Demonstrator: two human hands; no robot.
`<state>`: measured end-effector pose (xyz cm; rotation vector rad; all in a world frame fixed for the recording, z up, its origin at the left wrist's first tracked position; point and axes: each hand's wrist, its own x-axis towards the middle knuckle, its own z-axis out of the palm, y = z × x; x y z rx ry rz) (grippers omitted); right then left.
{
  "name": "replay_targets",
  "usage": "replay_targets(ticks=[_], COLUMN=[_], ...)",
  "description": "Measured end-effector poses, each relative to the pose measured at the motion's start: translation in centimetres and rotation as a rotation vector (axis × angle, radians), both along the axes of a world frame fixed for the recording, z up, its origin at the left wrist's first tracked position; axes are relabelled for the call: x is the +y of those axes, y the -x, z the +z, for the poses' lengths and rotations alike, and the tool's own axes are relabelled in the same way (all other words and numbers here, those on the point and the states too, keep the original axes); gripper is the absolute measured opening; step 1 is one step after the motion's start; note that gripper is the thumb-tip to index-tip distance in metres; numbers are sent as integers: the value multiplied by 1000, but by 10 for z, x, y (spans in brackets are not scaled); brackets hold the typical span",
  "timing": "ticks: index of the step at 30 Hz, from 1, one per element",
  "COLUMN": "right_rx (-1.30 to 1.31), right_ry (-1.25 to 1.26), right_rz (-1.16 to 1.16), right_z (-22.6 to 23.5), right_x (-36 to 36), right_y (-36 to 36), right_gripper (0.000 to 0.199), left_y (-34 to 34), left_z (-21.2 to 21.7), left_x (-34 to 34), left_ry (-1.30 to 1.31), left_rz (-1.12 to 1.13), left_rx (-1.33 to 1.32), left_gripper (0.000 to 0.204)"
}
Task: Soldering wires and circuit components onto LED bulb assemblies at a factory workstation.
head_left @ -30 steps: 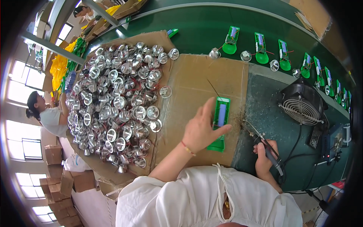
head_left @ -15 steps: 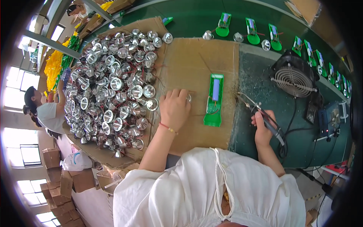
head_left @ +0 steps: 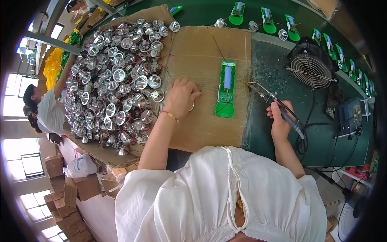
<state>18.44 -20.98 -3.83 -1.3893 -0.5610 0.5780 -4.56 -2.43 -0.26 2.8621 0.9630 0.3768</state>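
Note:
My left hand (head_left: 181, 99) rests low over the cardboard, its fingers curled round a silver lamp reflector (head_left: 192, 107); only a bit of its rim shows under the hand. In my right hand (head_left: 281, 121) is a soldering iron (head_left: 288, 118), gripped like a pen, its tip pointing left near the cardboard's edge. Between the hands lies a green flashlight housing (head_left: 225, 109) with a purple battery cell (head_left: 227, 77) and a circuit board (head_left: 225, 97). A thin wire (head_left: 218, 47) stretches up from its top end.
Left of the cardboard sheet (head_left: 197, 44) is a large heap of silver reflectors (head_left: 117, 76). A black fan (head_left: 310, 70) and a blue soldering station (head_left: 350, 117) stand at right. Several green housings (head_left: 269, 20) line the far side. A person (head_left: 46, 105) works at far left.
The whole view has shifted, so the bench sits higher in the picture. My left hand has turned, its thumb now reaching out to the right. My right hand keeps its grip on the soldering iron.

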Motion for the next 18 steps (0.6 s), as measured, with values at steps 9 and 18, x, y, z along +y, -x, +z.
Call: replay_targets(ticks=[9,18], right_rx=[-191,-301], right_ry=[-112,3], right_rz=[181,255], right_z=[16,22], right_x=[-13,-17], right_y=[16,25], right_gripper=[12,17], left_y=[-12,-31], left_z=[-2,-8], left_x=[-54,-58], left_ry=[905,639], left_rz=[355,260], left_rx=[-639,-510], left_gripper=[18,12])
